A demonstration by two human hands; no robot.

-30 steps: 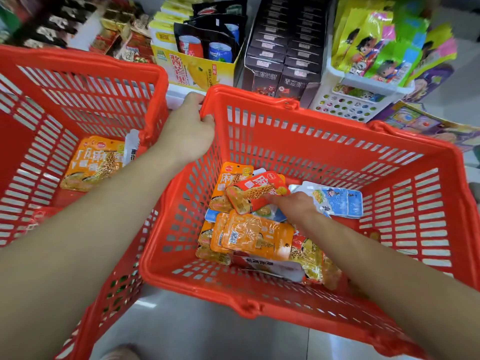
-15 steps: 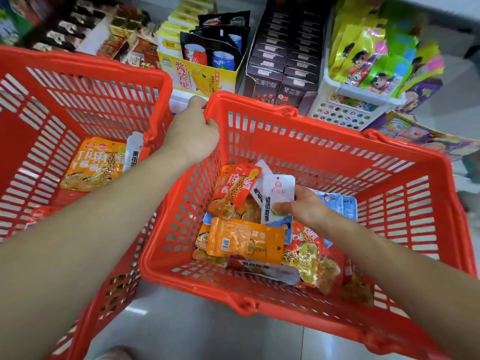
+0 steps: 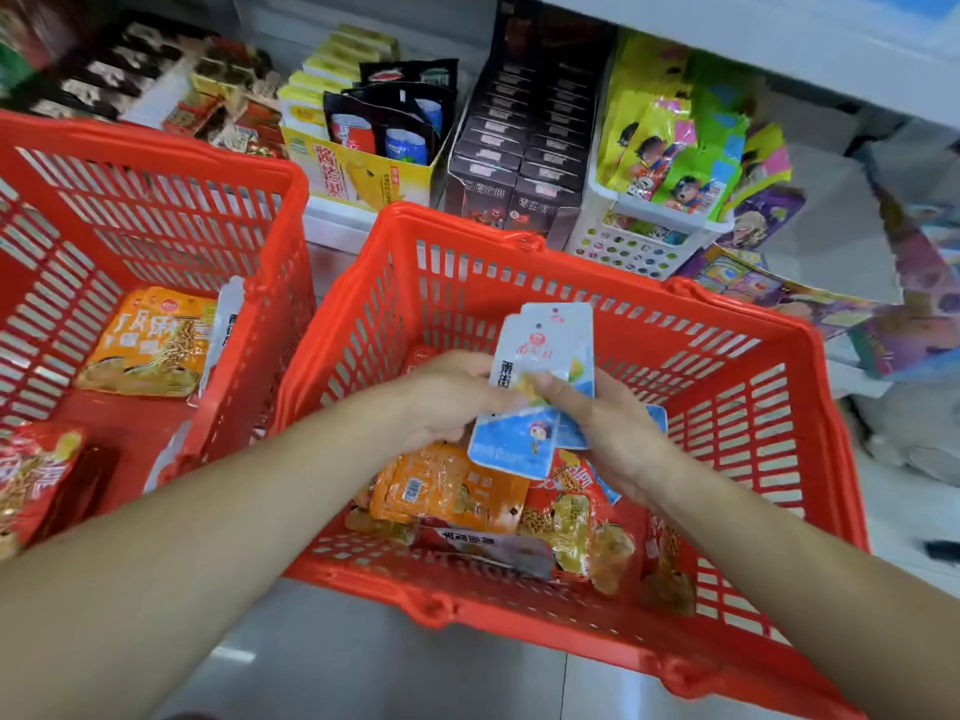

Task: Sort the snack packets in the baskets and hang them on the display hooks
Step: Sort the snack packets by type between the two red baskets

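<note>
Two red plastic baskets stand on the floor. Over the right basket (image 3: 727, 407) both my hands hold a small stack of white-and-blue snack packets (image 3: 540, 366), upright. My left hand (image 3: 447, 397) grips their left edge and my right hand (image 3: 608, 423) pinches them from the right. Below them lie orange packets (image 3: 447, 491) and red packets (image 3: 576, 517). The left basket (image 3: 156, 210) holds an orange packet (image 3: 150, 345), a white packet (image 3: 226, 330) leaning on its wall, and red packets (image 3: 36, 480) at its near left.
Behind the baskets a low shelf carries a yellow carton (image 3: 363, 174) of dark pouches, black boxes (image 3: 524, 148), and a white perforated bin (image 3: 639, 241) of green cartoon packets. Colourful packets (image 3: 810, 298) lie on the floor at the right. Grey floor shows in front.
My left hand let go of the right basket's rim and joined my right hand on the white-and-blue packets, which my right hand lifted out of the pile.
</note>
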